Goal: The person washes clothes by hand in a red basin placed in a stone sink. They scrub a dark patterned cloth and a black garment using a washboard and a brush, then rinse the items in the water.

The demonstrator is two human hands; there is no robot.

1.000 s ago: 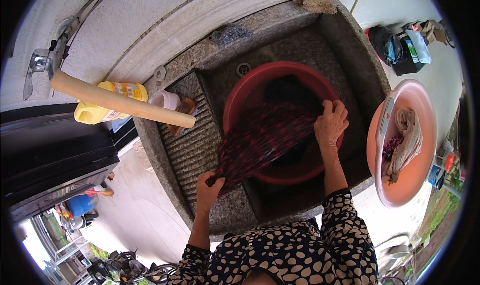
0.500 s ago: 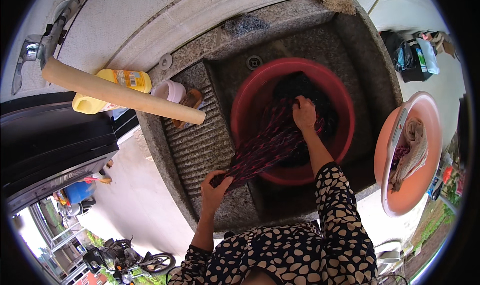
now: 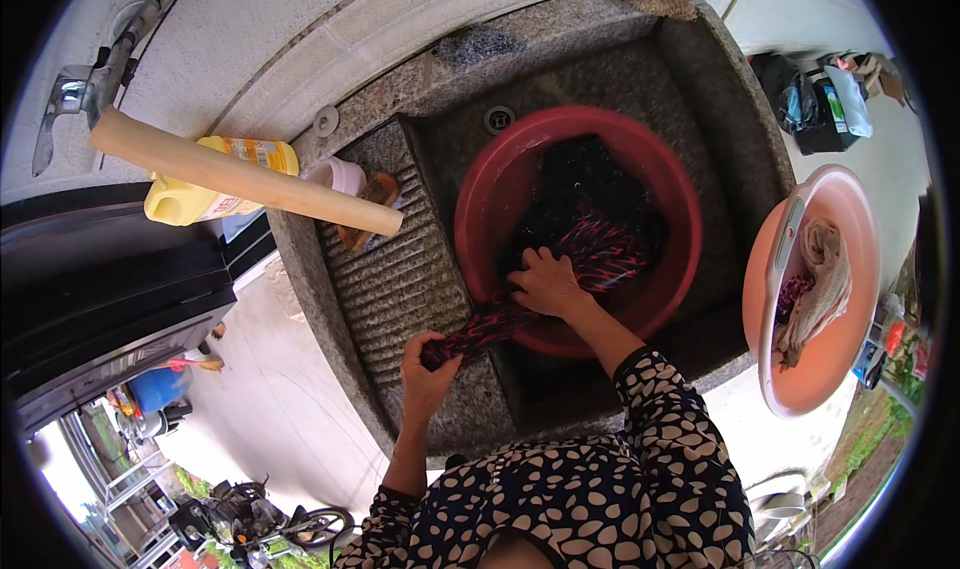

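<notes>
A dark cloth with a pink-red pattern [image 3: 612, 253] stretches from the red basin [image 3: 690, 199] across its left rim to the ribbed washboard [image 3: 385, 299] of the stone sink. My left hand [image 3: 425, 384] is closed round the cloth's bunched end, above the lower part of the washboard. Over the basin's near left side, my right hand [image 3: 550, 284] has its fingers curled over the same cloth. Part of the cloth lies bunched in the basin to the right of that hand, next to a wet black cloth [image 3: 575, 174].
A thick pale tube [image 3: 250, 184] reaches over the washboard from the tap [image 3: 72, 94]. Behind it are a yellow jug [image 3: 180, 201], a pinkish tub [image 3: 345, 176] and a brush [image 3: 378, 199]. A peach basin [image 3: 838, 369] holding cloths [image 3: 822, 269] stands right of the sink.
My right hand has moved left and toward me along the cloth, closer to my left hand. More patterned cloth now lies in the basin; my left hand keeps its end.
</notes>
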